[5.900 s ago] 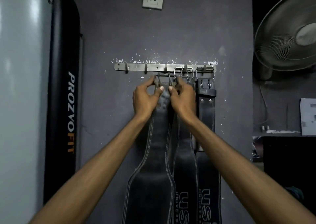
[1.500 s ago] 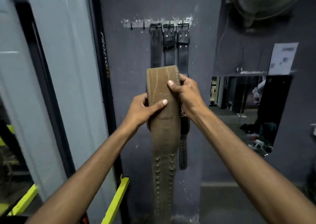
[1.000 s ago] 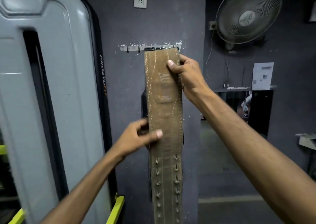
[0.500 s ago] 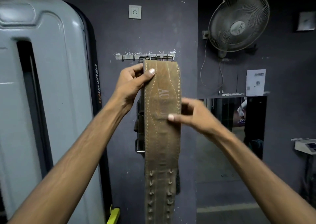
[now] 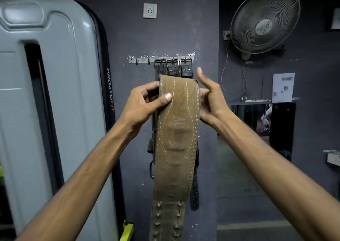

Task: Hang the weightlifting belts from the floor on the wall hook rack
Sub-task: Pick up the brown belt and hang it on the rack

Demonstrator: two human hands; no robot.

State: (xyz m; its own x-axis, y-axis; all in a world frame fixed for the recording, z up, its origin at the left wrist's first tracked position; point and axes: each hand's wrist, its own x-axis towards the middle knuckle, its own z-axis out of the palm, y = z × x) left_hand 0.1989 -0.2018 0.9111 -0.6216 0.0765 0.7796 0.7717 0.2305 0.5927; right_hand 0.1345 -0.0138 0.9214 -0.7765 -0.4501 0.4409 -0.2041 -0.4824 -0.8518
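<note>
Two hands hold a tan belt [image 5: 176, 139] upright in front of the wall, as the head view shows. The left hand [image 5: 145, 104] grips the belt's left edge near the top, with its thumb flat across the stitched front and its fingers curled behind. The right hand [image 5: 211, 101] is at the opposite edge, level with the left. Its fingers curl in behind the belt, while its thumb stands straight up, clear of the leather. The belt's top edge sits just above both hands, and the rest hangs down between the forearms and out of the bottom of the frame. Pale letters "AL" show on its front just below the hands, with two rows of lacing further down. A dark strap [image 5: 151, 169] with a metal loop hangs behind the belt's left edge, under the left wrist.

Above the hands, the rack [image 5: 141, 60] runs level on the wall. Three black belts [image 5: 173, 69] hang by their buckles from its right half, just above the tan belt's top edge. A perforated strap end [image 5: 194, 194] shows below the right hand, beside the tan belt.

A socket [image 5: 150, 10] sits high above the hands. A fan [image 5: 265, 18] is mounted up and to the right of the right hand, and a paper [image 5: 283, 87] hangs further right at hand level. Left of the left arm stands a grey panel [image 5: 55, 93] with a black edge lettered "PROZVOFIT". A yellow bar [image 5: 127, 231] shows under the left forearm.
</note>
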